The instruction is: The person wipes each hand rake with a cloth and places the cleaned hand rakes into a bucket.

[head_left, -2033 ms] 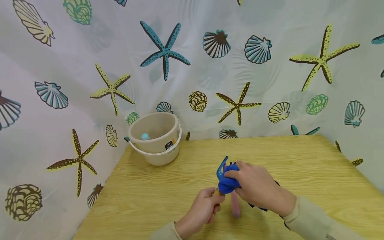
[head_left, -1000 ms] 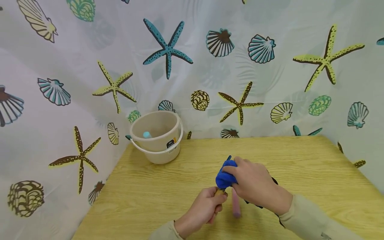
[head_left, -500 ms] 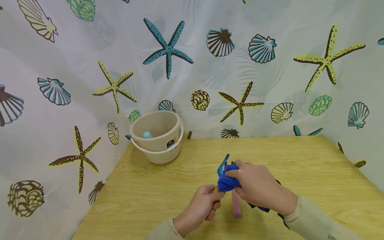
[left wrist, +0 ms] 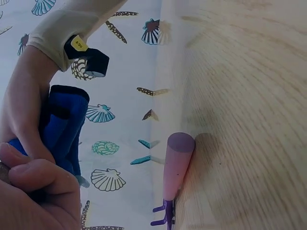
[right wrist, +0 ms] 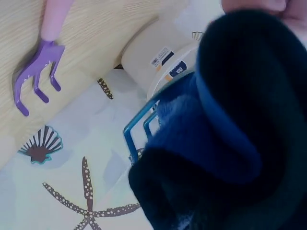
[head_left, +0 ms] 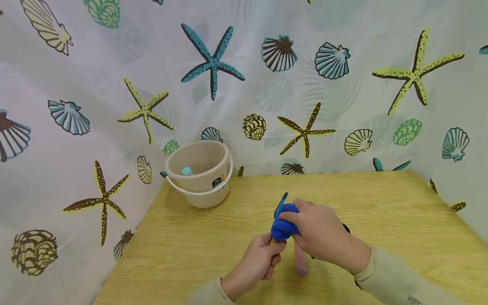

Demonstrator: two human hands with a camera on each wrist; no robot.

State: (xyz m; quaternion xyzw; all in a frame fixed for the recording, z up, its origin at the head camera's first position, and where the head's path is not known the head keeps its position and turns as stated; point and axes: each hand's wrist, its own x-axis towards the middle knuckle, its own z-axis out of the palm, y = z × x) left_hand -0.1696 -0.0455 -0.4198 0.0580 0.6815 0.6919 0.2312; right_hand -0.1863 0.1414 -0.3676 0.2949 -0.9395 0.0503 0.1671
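Observation:
My left hand [head_left: 259,259] grips the yellowish handle of a small hand rake with blue tines [right wrist: 134,134]. A blue cloth [head_left: 284,224] is bunched in my right hand [head_left: 321,232] and wraps the rake's head; one curved tine stands out beyond it in the head view. In the right wrist view the cloth hides much of the rake's head. Under my right hand, a second hand rake with a pink handle [head_left: 300,260] lies on the table. Its purple tines [right wrist: 36,74] show in the right wrist view.
At the back left of the wood-grain table [head_left: 183,254] stands a beige bucket [head_left: 206,201] with a white handle. Something with a light-blue top [head_left: 187,171] is inside it. A shell-and-starfish curtain [head_left: 267,93] hangs behind and along the sides.
Back and forth over the rake's head, the cloth shifts with my right hand; since half a second ago it has moved slightly left and up. My left hand stays nearly still on the handle.

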